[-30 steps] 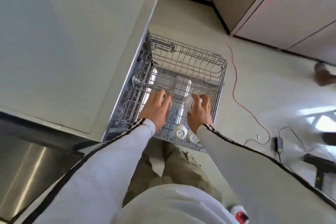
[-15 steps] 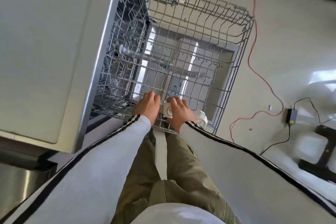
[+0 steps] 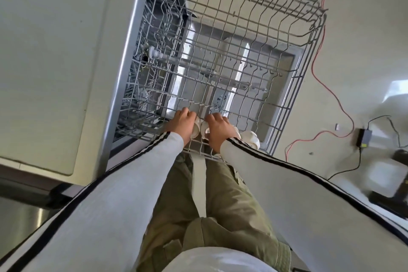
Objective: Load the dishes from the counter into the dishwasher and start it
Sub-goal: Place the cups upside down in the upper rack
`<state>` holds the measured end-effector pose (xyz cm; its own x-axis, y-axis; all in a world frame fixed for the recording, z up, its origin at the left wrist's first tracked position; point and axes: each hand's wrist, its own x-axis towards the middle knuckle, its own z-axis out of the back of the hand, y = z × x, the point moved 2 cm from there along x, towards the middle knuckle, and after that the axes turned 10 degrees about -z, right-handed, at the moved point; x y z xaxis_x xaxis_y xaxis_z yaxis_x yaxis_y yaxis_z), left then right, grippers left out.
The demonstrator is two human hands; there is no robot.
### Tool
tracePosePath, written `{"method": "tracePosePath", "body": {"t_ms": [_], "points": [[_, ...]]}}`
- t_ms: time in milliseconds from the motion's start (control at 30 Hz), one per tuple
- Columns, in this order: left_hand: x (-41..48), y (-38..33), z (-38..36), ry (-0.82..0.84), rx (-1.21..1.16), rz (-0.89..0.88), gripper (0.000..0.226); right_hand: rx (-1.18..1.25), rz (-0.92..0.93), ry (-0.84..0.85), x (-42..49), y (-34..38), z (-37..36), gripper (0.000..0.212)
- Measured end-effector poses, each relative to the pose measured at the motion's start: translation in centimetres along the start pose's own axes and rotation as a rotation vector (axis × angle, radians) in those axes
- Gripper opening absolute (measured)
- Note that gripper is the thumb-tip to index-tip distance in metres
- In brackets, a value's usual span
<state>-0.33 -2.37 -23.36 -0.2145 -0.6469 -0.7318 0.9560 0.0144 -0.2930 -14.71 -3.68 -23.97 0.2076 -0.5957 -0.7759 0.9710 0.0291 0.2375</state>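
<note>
Cups: three small white ones, all at the near edge of the upper rack (image 3: 287,108), the side closest to my legs.
Left-hand cup (image 3: 195,131): in the rack under my left fingers, touching the right-hand cup.
Right-hand cup (image 3: 204,130): in the rack just beside it, mostly covered by my right fingers. I cannot tell which way up either cup is.
Third cup (image 3: 250,138): in the rack's near right corner, just beside my right wrist and partly hidden by the sleeve, with no hand on it.
Left grip (image 3: 182,125): knuckles up, fingers curled round the left-hand cup.
Right grip (image 3: 218,131): knuckles up, fingers curled round the right-hand cup, close to my left grip.
Upper rack: grey wire, pulled out above the open dishwasher door (image 3: 287,59), which shows through the wires.
Tabletop (image 3: 55,51): pale surface on my left, beside the rack.
Floor: a red cable (image 3: 326,86) runs past the rack's right side, with a black adapter (image 3: 364,138) near it.
Clothing: white sleeves with black stripes and olive trousers.
</note>
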Motion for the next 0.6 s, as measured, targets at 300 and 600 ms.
{"method": "tracePosePath", "body": {"t_ms": [300,600], "points": [[-0.6,-0.3,0.0,-0.056,0.03,0.059,0.048,0.023,-0.037,-0.027,-0.1,-0.3,-0.8,0.051],[-6.1,-1.5,1.8,-0.257,-0.032,-0.024,0.059,0.074,-0.052,-0.177,-4.3,1.6,1.8,0.046]]}}
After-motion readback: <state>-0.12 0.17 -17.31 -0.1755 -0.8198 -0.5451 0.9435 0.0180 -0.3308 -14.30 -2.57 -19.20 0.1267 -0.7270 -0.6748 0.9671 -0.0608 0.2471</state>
